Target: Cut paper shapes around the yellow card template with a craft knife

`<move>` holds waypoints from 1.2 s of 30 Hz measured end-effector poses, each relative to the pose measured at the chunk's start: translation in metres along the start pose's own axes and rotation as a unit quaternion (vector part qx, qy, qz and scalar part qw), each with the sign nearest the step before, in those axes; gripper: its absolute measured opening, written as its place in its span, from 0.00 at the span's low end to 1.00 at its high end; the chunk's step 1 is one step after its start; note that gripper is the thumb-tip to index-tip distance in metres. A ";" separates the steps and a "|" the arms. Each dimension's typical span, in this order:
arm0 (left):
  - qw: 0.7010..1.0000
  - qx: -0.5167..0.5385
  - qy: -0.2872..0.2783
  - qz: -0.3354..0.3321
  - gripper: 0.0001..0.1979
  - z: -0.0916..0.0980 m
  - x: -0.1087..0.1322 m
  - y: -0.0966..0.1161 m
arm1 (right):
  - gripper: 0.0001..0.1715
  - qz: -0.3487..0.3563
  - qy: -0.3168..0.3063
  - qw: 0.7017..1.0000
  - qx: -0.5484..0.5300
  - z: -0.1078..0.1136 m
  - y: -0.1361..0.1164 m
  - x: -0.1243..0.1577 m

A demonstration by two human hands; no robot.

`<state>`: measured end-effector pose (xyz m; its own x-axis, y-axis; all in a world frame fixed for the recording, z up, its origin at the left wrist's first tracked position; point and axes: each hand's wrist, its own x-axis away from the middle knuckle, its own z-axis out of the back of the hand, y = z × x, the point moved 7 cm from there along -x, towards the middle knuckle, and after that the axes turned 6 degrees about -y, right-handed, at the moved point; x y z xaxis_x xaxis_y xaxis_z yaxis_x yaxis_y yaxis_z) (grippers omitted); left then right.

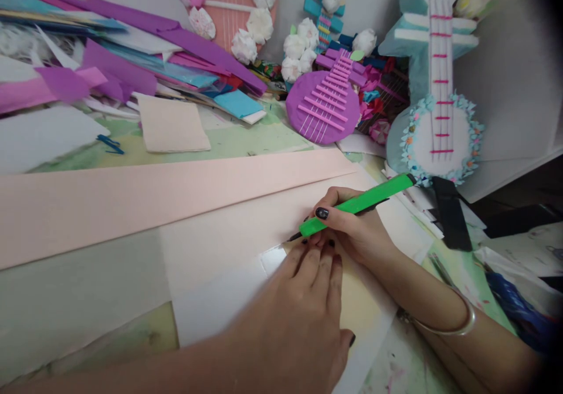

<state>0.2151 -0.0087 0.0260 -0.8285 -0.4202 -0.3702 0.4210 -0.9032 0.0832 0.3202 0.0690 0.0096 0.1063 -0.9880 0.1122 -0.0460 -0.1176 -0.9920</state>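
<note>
My right hand (352,224) holds a green utility knife (365,203) in a pen-like grip, its dark blade pointing down and left at the paper. The blade tip is close to the top edge of a small clear, shiny strip (272,260), perhaps a ruler, mostly hidden. My left hand (303,300) lies palm down with fingers stretched forward, pressing on the strip and a pale sheet of paper (211,277). The fingertips of both hands are close together. Beyond them a long pale pink strip (132,197) lies across the sheet.
A purple paper guitar (323,109) and a tall light blue one (440,127) stand at the back. Coloured paper (167,30) is piled at the left. A cream square (173,124), blue clips (109,143) and a black strip (451,213) lie nearby.
</note>
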 end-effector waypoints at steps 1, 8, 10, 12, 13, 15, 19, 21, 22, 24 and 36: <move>1.000 -0.001 0.000 0.000 0.31 0.000 0.000 0.000 | 0.16 0.003 -0.001 1.000 0.002 0.000 0.000 0.000; 1.000 -0.006 -0.006 -0.002 0.31 0.000 0.001 0.001 | 0.15 0.023 0.006 1.000 0.010 0.003 0.001 0.002; 1.000 -0.006 -0.007 -0.002 0.32 0.001 0.000 0.001 | 0.15 0.034 0.001 0.999 0.016 0.002 -0.001 0.002; 1.000 -0.003 -0.009 -0.003 0.32 0.001 -0.001 0.001 | 0.14 0.041 -0.001 0.999 0.024 0.001 -0.002 0.003; 1.000 0.000 -0.011 -0.004 0.32 0.000 -0.001 0.001 | 0.14 0.043 -0.001 0.999 0.028 0.001 -0.003 0.003; 1.000 0.003 -0.015 -0.006 0.32 0.000 -0.001 0.001 | 0.15 0.042 0.001 0.999 0.034 0.001 -0.003 0.002; 1.000 0.008 -0.029 -0.005 0.32 -0.003 0.000 0.001 | 0.16 0.027 0.010 0.999 0.030 0.002 -0.001 0.002; 0.999 0.014 -0.035 -0.004 0.32 -0.003 0.001 0.001 | 0.16 0.024 0.016 0.999 0.025 0.003 0.000 0.003; 0.999 0.016 -0.037 -0.003 0.32 -0.003 0.001 0.001 | 0.16 0.026 0.019 0.999 0.025 0.004 -0.001 0.003; 0.999 0.019 -0.036 -0.004 0.32 -0.003 0.001 0.001 | 0.15 0.029 0.020 0.999 0.023 0.005 -0.001 0.003; 0.999 0.026 -0.034 -0.007 0.32 -0.003 0.002 0.003 | 0.14 0.037 0.011 0.999 0.025 0.005 -0.002 0.002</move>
<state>0.2158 -0.0118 0.0230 -0.8585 -0.4102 -0.3078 0.3903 -0.9119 0.1265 0.3253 0.0677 0.0114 0.0825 -0.9959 0.0384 -0.0025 -0.0387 -0.9992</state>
